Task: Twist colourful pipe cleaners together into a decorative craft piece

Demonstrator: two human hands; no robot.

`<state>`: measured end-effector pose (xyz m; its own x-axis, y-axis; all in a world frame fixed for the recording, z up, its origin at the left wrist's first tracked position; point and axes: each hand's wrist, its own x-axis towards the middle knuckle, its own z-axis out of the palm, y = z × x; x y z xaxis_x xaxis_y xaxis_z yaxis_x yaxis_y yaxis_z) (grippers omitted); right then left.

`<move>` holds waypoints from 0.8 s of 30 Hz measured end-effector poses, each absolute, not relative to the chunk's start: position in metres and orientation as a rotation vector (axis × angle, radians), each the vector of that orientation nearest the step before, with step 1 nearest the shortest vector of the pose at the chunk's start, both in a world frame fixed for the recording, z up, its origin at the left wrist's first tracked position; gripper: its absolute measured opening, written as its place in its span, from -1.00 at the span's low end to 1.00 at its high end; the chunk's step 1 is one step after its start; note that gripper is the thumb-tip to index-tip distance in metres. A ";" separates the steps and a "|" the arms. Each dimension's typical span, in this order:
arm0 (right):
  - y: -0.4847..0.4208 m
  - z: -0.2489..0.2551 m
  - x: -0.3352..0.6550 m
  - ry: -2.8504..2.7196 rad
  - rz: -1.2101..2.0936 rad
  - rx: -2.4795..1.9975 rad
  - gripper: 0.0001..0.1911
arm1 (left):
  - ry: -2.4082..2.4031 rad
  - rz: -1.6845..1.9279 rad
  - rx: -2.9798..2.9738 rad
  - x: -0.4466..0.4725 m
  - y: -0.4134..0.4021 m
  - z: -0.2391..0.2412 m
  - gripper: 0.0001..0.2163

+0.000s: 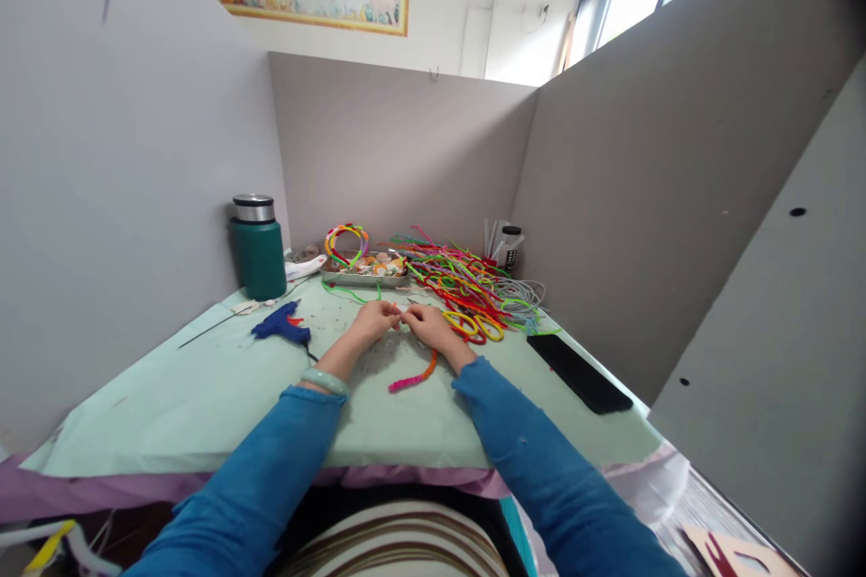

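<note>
My left hand (377, 320) and my right hand (431, 325) meet above the middle of the table, fingers closed in a pinch. An orange bit shows between the fingertips. From under my right hand curves a fuzzy orange and pink pipe cleaner (411, 381), its coiled pink end toward me. Whether it is one piece with the orange bit is hidden by my hand. Beside my right hand lie yellow-handled scissors (488, 328). A green pipe cleaner (345, 292) rests just beyond my left hand.
A blue glue gun (281, 323) lies at left, near a green bottle (259, 248). Behind are a metal tray (365, 279) of small pieces, a multicoloured ring (346, 230) and a heap of pipe cleaners (460, 279). A black phone (579, 373) lies right. Grey partitions (406, 144) enclose the table.
</note>
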<state>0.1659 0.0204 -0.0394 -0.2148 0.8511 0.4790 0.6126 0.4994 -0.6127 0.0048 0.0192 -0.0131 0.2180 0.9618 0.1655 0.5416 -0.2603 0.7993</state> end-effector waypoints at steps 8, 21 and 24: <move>0.021 -0.039 0.166 -1.924 0.365 -1.219 -0.73 | 1.436 0.897 1.964 0.003 0.017 -0.011 -0.82; 0.021 -0.039 0.166 -1.907 0.367 -1.198 -0.74 | 1.492 0.980 1.952 0.003 0.015 -0.011 -0.82; 0.021 -0.039 0.166 -1.908 0.378 -1.197 -0.74 | 1.493 0.968 1.965 0.003 0.017 -0.012 -0.81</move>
<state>0.1661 0.0210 -0.0394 -0.2001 0.8495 0.4882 0.5990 0.5004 -0.6252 0.0029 0.0168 -0.0124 0.1521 0.9577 0.2444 0.6137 -0.2854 0.7362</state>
